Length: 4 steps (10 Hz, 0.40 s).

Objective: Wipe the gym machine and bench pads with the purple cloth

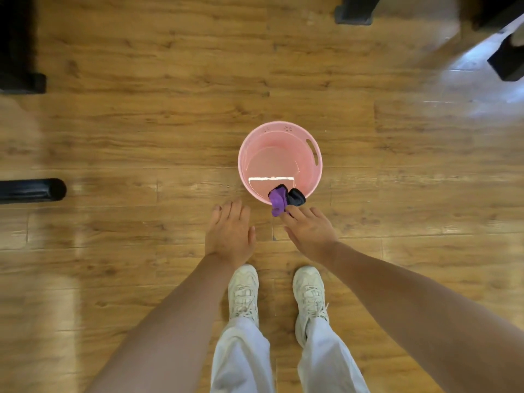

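A pink bucket with water in it stands on the wooden floor in front of my feet. The purple cloth hangs over its near rim, beside a dark cloth. My right hand reaches toward the rim, its fingertips touching the lower end of the purple cloth; the fingers look extended, and no grip shows. My left hand hovers just left of the bucket with straight fingers and holds nothing.
Black machine feet stand at the far left, at the top centre and the top right. A black padded roller juts in from the left edge. My white shoes are right below the hands.
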{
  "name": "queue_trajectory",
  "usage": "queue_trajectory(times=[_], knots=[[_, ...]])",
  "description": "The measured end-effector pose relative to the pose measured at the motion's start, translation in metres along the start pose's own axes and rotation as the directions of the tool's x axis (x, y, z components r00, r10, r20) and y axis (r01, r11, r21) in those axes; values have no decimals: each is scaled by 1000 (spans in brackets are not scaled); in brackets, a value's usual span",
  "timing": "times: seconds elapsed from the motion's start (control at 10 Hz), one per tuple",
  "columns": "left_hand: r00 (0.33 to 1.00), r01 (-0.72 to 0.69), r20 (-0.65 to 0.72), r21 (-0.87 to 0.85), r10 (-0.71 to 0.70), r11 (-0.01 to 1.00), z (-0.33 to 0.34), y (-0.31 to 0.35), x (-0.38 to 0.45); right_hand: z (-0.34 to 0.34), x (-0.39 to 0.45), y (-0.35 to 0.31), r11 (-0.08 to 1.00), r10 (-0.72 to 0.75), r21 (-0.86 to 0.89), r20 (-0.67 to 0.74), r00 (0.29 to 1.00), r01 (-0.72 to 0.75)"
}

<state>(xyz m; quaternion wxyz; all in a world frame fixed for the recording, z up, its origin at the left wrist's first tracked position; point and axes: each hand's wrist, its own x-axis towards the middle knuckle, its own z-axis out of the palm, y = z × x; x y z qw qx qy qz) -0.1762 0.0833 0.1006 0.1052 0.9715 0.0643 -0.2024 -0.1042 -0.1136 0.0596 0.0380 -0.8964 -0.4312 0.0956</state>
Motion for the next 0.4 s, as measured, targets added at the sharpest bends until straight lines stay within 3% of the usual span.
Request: queue_trajectory(times=[0.2,0.4], knots=[[999,-37,1,-42,37,998,-60,-3,-12,-75,24,-2,999,16,-43,22,1000,-15],[998,-60,-33,-54,59,997,-141,-16,-32,-178,45,-11,999,32,6,174,984,-33]])
